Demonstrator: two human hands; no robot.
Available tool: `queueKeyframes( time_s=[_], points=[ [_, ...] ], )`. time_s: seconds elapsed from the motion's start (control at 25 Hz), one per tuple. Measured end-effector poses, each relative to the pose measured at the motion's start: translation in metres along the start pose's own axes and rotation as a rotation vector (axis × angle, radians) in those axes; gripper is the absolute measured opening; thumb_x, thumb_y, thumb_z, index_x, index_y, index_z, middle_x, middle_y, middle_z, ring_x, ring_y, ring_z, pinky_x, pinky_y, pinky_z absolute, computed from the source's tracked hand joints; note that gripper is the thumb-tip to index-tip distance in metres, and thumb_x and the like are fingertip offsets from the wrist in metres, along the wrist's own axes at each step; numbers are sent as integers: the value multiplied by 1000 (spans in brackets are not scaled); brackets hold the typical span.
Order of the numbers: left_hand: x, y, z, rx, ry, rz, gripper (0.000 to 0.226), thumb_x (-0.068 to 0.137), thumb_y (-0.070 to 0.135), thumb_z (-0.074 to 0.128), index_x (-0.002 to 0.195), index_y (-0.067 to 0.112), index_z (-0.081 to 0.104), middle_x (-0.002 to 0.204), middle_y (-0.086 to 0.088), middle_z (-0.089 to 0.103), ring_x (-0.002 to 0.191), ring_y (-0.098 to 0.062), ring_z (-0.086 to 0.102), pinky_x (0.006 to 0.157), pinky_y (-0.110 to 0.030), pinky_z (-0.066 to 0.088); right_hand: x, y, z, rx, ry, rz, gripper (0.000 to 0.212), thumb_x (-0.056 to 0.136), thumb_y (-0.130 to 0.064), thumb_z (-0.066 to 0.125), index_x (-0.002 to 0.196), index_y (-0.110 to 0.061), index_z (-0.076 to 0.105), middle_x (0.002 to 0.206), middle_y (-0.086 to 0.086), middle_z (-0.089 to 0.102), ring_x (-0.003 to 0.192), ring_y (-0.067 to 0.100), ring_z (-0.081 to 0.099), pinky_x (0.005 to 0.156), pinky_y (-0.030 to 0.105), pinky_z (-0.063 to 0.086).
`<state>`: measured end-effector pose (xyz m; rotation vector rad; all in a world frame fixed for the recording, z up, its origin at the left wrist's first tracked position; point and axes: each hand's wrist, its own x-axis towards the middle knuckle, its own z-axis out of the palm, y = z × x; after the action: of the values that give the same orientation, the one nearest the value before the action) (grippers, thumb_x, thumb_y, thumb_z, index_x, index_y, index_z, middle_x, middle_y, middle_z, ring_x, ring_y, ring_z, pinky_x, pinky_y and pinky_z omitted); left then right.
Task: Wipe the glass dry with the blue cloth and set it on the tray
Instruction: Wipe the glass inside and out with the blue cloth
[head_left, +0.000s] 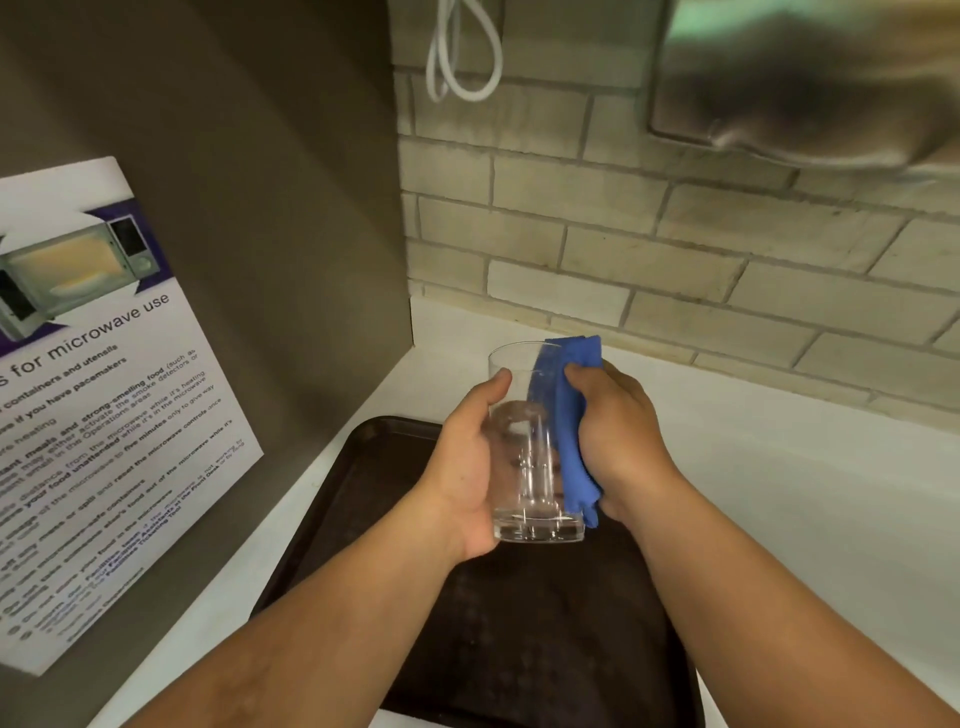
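One glass (530, 447), one blue cloth (571, 415), one tray (363, 493)

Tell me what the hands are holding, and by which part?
The left hand grips the glass around its side wall. The right hand presses the blue cloth against the glass's opposite side, above the tray.

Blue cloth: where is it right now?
In the head view, the blue cloth is pressed by the right hand against the right side of the glass, held above the tray.
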<state>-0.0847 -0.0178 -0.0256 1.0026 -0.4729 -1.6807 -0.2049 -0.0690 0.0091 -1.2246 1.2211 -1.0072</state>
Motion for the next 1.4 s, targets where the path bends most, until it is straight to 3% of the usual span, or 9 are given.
queueKeyframes(
  time_s=[0.2, 0.36, 0.48, 0.6, 0.72, 0.96, 1.12, 1.28, 1.4],
  points=[
    [4, 1, 2, 2, 55, 37, 76, 72, 67, 76, 119, 8, 76, 107, -18, 79, 91, -36, 77, 85, -49, 63, -9, 17, -7, 114, 42, 231, 28, 95, -30, 51, 87, -10, 69, 64, 9, 75, 72, 28, 71, 68, 40, 56],
    [6, 4, 6, 68, 164, 68, 60, 83, 67, 68, 107, 12, 73, 69, -7, 81, 60, -24, 78, 54, -32, 61, -51, 42, -5, -277, -121, -144, 22, 100, -20, 45, 103, -12, 65, 91, 7, 73, 79, 18, 69, 72, 34, 58],
    [2, -3, 9, 157, 146, 74, 61, 86, 67, 65, 114, 14, 76, 82, -9, 85, 75, -22, 82, 69, -35, 60, -55, 36, 5, -411, -67, -444, 38, 101, -32, 40, 136, -24, 48, 117, -8, 64, 103, 3, 64, 84, 9, 50],
    [-3, -7, 12, 114, 80, 111, 61, 76, 64, 75, 113, 16, 78, 101, -21, 83, 90, -32, 80, 76, -42, 65, -22, 5, 1, -189, 41, -196, 19, 100, -27, 43, 104, -19, 61, 93, 6, 71, 87, 23, 70, 74, 27, 56],
    [-2, 0, 11, 73, 100, 132, 43, 74, 64, 75, 84, 22, 82, 77, -11, 83, 68, -26, 80, 55, -34, 64, -26, 9, -11, -79, -12, 49, 23, 99, -22, 45, 88, -14, 64, 81, 12, 71, 73, 20, 70, 67, 34, 55],
    [-1, -7, 15, 126, 214, 135, 56, 93, 66, 56, 116, 22, 80, 109, -14, 83, 103, -30, 79, 88, -44, 61, -43, 25, 9, -377, -81, -400, 32, 102, -21, 43, 133, -22, 49, 112, -3, 65, 97, 3, 65, 79, 10, 50],
    [-2, -3, 9, -25, 65, 114, 64, 98, 68, 44, 116, 19, 81, 117, -18, 81, 107, -34, 78, 82, -45, 65, -5, -11, -3, -172, 18, -158, 25, 100, -24, 43, 89, -10, 60, 79, 6, 64, 71, 20, 62, 61, 28, 44],
    [-4, 0, 6, -20, 62, 81, 84, 76, 71, 70, 130, 7, 70, 127, -28, 74, 114, -46, 73, 101, -59, 57, 1, -2, -2, 69, 32, 99, 30, 95, -32, 50, 94, -7, 66, 78, 12, 72, 74, 28, 70, 68, 39, 54],
    [-4, -1, 7, 8, 106, 32, 81, 72, 72, 74, 118, 6, 73, 103, -20, 81, 92, -37, 79, 78, -47, 65, -1, 10, -5, 114, 53, 281, 30, 97, -31, 50, 94, -7, 69, 80, 19, 73, 78, 33, 71, 75, 45, 56]
  ],
)
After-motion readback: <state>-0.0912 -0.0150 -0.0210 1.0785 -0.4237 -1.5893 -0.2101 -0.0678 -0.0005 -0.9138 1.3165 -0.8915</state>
